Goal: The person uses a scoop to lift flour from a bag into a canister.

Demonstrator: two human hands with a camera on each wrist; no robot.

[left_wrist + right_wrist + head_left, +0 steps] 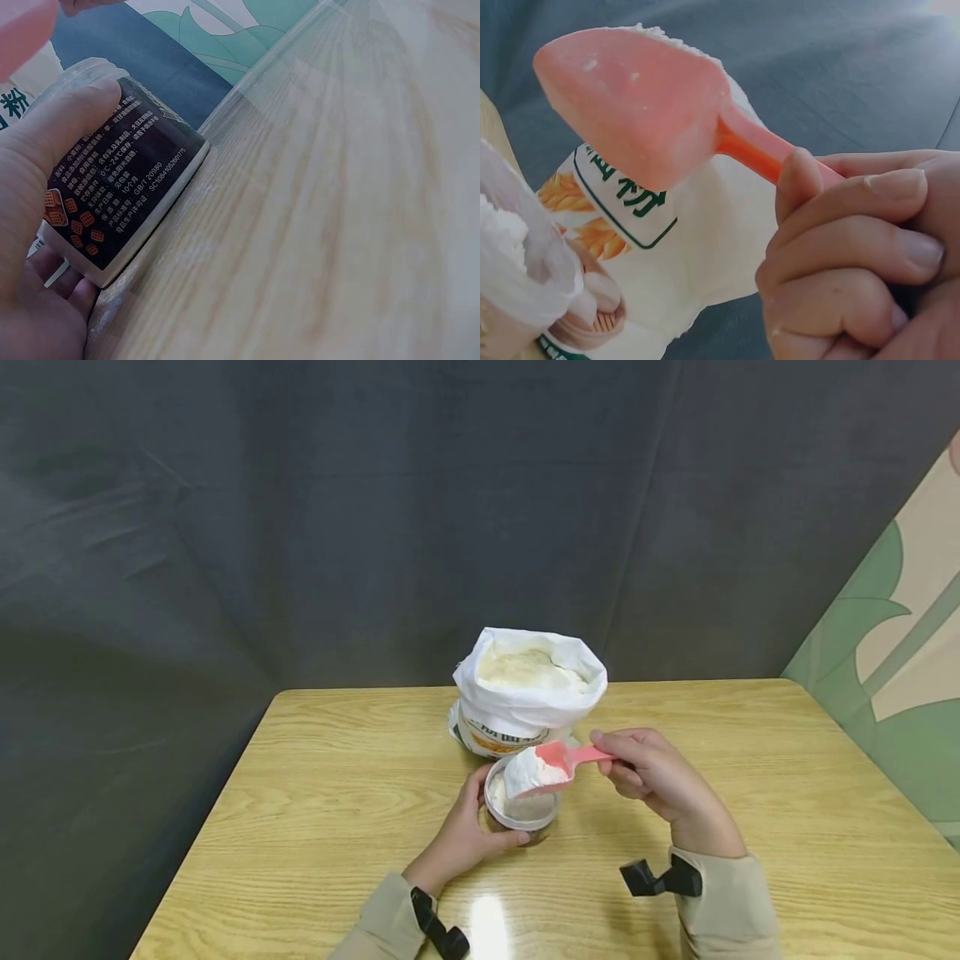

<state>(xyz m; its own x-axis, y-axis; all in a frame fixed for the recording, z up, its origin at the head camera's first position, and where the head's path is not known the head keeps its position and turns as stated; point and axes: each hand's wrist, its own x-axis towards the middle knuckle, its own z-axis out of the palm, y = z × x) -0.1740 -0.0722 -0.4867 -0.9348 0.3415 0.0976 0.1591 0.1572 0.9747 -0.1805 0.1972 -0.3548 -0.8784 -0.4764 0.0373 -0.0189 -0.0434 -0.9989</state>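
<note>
My right hand (660, 777) grips the handle of a pink scoop (641, 105), which carries a heap of white flour (527, 773). The scoop hangs over the mouth of a small round tub (519, 825), apart from the hand that steadies it. My left hand (467, 837) holds that tub around its side, with the thumb on the near side. A dark printed label (124, 187) wraps the tub, and white powder lies inside. Just behind stands an open white flour bag (525, 703), its top folded down and pale flour (528, 670) inside.
The wooden table (337, 777) carries the bag and the tub. A dark cloth (420, 527) hangs behind its far edge. To the right is a green and beige patterned surface (900, 693). Black wrist mounts (660, 878) sit on both sleeves.
</note>
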